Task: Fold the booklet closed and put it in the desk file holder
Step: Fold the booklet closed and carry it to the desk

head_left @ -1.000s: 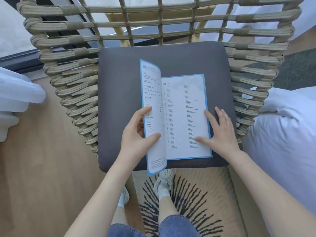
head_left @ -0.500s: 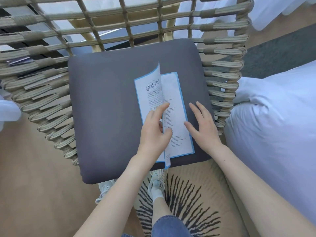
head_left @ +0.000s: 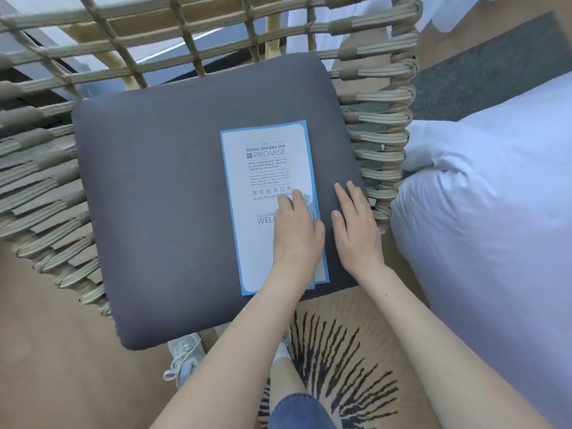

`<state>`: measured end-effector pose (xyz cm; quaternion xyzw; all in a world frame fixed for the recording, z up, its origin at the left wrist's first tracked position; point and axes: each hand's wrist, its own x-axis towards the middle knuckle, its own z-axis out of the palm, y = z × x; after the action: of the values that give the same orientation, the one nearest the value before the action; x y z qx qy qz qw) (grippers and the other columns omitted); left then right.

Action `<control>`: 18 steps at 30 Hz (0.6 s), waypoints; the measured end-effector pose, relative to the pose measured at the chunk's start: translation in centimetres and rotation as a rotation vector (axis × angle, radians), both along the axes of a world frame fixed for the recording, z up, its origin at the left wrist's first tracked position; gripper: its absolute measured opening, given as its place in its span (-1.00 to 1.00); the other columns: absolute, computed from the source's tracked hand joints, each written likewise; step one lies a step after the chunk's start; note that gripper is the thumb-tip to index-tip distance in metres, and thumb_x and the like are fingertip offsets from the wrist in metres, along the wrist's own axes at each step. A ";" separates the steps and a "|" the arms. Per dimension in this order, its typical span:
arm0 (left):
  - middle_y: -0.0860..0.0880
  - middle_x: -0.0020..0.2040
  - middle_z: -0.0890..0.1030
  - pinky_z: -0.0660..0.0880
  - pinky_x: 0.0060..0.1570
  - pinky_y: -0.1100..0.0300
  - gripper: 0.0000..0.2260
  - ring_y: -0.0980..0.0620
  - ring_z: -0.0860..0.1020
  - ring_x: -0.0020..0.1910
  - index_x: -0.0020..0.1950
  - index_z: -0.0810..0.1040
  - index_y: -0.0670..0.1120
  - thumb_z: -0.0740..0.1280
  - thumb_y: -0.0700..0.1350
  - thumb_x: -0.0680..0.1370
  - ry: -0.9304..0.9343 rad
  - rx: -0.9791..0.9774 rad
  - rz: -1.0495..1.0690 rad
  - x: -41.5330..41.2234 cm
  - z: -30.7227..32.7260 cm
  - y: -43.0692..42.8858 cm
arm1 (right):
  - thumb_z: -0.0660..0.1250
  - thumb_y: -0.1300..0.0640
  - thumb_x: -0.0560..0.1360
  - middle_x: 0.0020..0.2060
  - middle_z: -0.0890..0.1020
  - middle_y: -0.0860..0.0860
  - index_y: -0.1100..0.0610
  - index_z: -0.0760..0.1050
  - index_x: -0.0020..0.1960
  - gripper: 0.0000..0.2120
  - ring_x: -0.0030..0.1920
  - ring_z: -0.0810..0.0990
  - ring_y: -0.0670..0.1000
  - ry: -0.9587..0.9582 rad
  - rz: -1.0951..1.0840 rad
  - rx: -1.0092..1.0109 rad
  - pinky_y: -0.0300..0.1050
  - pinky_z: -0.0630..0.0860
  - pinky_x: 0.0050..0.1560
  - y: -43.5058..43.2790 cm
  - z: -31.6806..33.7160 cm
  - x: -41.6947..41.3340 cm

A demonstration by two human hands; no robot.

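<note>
Nearest the camera, at six o'clock, a knee in blue denim (head_left: 298,411) shows above a tan rug with black radiating stripes (head_left: 346,360); a pale sneaker (head_left: 185,357) stands at about seven o'clock, partly under the front edge of the seat. Two bare forearms reach up from the bottom edge toward the middle.

The left hand (head_left: 297,233) lies palm down on the booklet (head_left: 266,181), fingers loosely extended and flat, pressing the cover rather than gripping it; its fingertips cover part of the printed lines near the booklet's right edge. The right hand (head_left: 356,230) rests just beside it at three o'clock of the booklet, open and flat on the cushion, fingers together and pointing toward twelve o'clock, holding nothing. Whether its thumb touches the booklet's edge cannot be told.

The booklet is folded shut, front cover up, white with a light blue border, lying flat on the right half of the dark grey seat cushion (head_left: 154,196). A thin strip of the page beneath peeks out along its right side and lower right corner. Its long side runs roughly six to twelve o'clock.

The cushion sits in a woven rope chair (head_left: 46,181), whose arms rise at nine and two o'clock and whose open lattice back spans the top. White bedding (head_left: 495,196) bulges at three o'clock, and a dark carpet (head_left: 495,66) lies beyond at one o'clock.
</note>
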<state>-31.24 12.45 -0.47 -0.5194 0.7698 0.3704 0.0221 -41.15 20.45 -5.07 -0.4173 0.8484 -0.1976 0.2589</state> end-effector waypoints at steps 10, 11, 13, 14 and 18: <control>-0.28 0.25 0.36 0.41 0.14 0.04 -0.36 -0.21 0.41 0.13 0.52 0.17 -0.29 0.36 -0.09 0.54 0.051 -0.052 0.077 0.2 -2.7 1.4 | 0.04 0.14 0.65 0.56 0.25 0.11 0.12 0.25 0.55 -0.53 0.57 0.13 0.09 -0.013 -0.021 -0.076 0.12 0.12 0.54 0.3 -0.6 -0.1; -0.30 0.22 0.38 0.43 0.13 0.01 -0.35 -0.23 0.42 0.11 0.51 0.19 -0.31 0.37 -0.09 0.54 0.062 -0.070 0.080 0.3 -2.9 1.5 | 0.04 0.13 0.65 0.56 0.25 0.11 0.12 0.25 0.55 -0.53 0.58 0.13 0.09 -0.010 -0.023 -0.075 0.12 0.11 0.54 0.3 -0.7 -0.1; -0.32 0.16 0.41 0.45 0.10 -0.06 -0.35 -0.26 0.42 0.07 0.49 0.22 -0.34 0.39 -0.07 0.53 0.072 -0.110 0.083 0.6 -3.4 1.7 | 0.05 0.13 0.65 0.57 0.24 0.10 0.11 0.25 0.56 -0.53 0.58 0.13 0.08 -0.004 -0.029 -0.077 0.12 0.11 0.54 0.3 -0.9 0.0; -0.33 0.16 0.43 0.45 0.10 -0.07 -0.34 -0.27 0.42 0.07 0.49 0.22 -0.34 0.39 -0.04 0.53 0.067 -0.123 0.079 0.6 -3.6 1.8 | 0.05 0.13 0.65 0.57 0.25 0.10 0.11 0.25 0.56 -0.53 0.58 0.13 0.08 0.000 -0.031 -0.080 0.12 0.11 0.54 0.3 -1.0 0.1; -0.35 0.20 0.45 0.43 0.11 -0.08 -0.31 -0.31 0.44 0.09 0.50 0.20 -0.35 0.33 0.05 0.55 0.014 -0.158 0.044 0.7 -4.7 2.3 | 0.06 0.14 0.65 0.57 0.24 0.10 0.11 0.24 0.56 -0.52 0.58 0.13 0.08 0.031 -0.024 -0.086 0.10 0.08 0.55 0.4 -1.6 0.3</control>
<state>-30.54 14.73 -5.14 -0.5336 0.7853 0.3123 -0.0324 -40.89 20.84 -6.70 -0.4208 0.8480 -0.2305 0.2250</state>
